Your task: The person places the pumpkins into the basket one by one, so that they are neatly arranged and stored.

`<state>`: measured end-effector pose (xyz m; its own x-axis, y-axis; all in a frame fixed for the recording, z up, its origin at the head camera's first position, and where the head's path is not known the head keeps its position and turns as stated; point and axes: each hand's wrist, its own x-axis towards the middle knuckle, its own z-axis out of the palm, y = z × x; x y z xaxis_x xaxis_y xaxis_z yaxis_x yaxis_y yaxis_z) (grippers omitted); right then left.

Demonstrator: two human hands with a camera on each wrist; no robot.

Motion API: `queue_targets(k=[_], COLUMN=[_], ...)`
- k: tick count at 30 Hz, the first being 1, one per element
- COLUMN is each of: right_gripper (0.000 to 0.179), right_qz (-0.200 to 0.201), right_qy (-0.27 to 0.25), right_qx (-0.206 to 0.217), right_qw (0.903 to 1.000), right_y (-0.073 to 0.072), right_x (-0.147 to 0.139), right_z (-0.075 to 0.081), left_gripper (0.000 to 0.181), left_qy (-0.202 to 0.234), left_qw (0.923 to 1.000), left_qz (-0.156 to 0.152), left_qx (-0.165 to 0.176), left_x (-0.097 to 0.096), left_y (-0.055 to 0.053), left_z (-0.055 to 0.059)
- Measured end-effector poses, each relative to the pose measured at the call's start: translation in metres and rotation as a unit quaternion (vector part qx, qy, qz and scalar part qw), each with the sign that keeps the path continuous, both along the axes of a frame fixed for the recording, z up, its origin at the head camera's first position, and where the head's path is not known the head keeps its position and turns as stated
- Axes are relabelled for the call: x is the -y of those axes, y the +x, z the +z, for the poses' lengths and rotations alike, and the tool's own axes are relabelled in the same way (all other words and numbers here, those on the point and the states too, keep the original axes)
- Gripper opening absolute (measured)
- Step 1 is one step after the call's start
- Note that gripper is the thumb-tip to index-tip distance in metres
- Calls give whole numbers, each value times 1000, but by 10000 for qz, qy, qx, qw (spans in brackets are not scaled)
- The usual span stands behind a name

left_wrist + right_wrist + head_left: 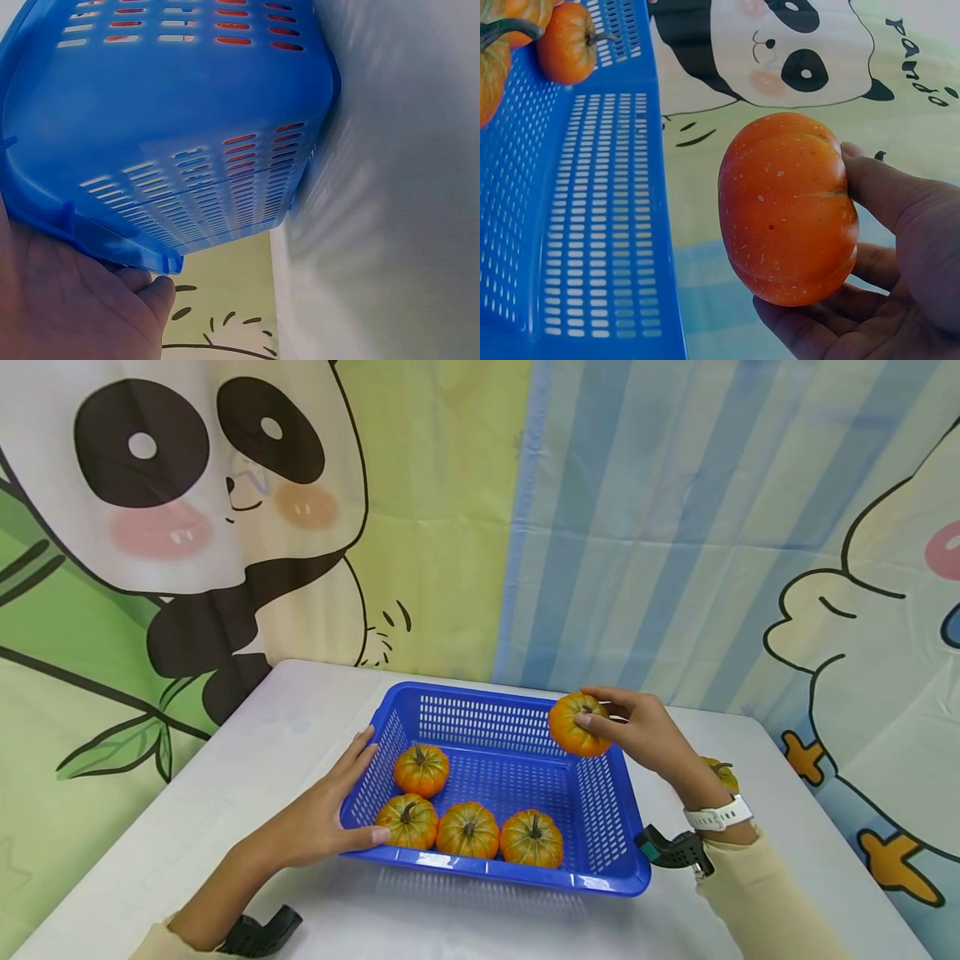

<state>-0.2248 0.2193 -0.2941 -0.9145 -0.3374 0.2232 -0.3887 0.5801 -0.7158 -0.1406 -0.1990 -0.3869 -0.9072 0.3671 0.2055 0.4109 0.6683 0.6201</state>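
Observation:
A blue plastic basket [495, 872] stands on the table with several small orange-and-green pumpkins inside, three along its front wall and one pumpkin [422, 770] behind them at the left. My left hand [318, 814] holds the basket's left end, thumb over the front corner and fingers along the side rim; the left wrist view has the palm against the rim's underside. Above the basket's back right corner, my right hand [637, 727] grips another pumpkin [577, 727] between thumb and fingers. Its smooth orange underside faces the right wrist view, beside the basket wall [604, 217].
One more pumpkin [723, 772] sits on the white table [315, 710] right of the basket, partly hidden behind my right wrist. A printed cloth [442, 527] with a panda and stripes hangs along the table's back edge.

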Motion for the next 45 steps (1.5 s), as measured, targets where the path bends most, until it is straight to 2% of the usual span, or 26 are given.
queue_targets(k=[7,15,24,30,37,45], right_gripper=[55,53,49,49,50,48], right_qz=[88,417,682,683,1006,1010], right_qy=[-83,-87,168,364,356,474], right_qx=[42,113,-36,53,116,343], right_qw=[9999,9990,9975,9970,9942,9932], right_y=[-3,-7,-13,-19,-25,-27], right_x=[9,25,41,50,60,69], right_z=[0,1,1,-1,-6,-6], left_gripper=[105,105,105,104,105,104], left_qy=[5,10,18,14,34,36], left_qw=[10000,10000,10000,10000,10000,10000], left_qz=[-19,-16,-20,-49,-36,-51], left_qx=[9,17,-7,19,26,9], left_x=[0,0,0,0,1,1], left_y=[0,0,0,-2,-1,-1], left_z=[0,2,2,2,2,1])
